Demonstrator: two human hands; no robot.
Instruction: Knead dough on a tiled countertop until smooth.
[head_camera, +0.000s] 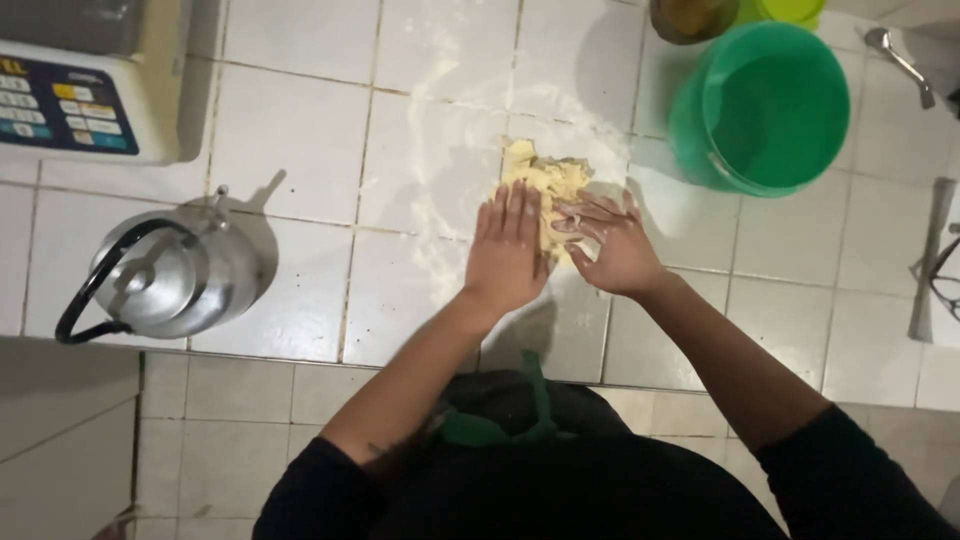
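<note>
A pale yellow lump of dough (545, 180) lies on the floured white tiled counter (300, 150). My left hand (508, 250) rests flat on the near edge of the dough, fingers together and pointing away from me. Beside it, my right hand (610, 245) presses on the dough's right side with fingers spread and dusted in flour. The hands hide the near part of the dough.
A green plastic bucket (765, 110) stands just right of the dough. A metal kettle with a black handle (165, 275) sits at the left, a weighing scale (75, 85) at the far left. A brown jar (690, 15) and a metal spoon (900, 60) lie behind.
</note>
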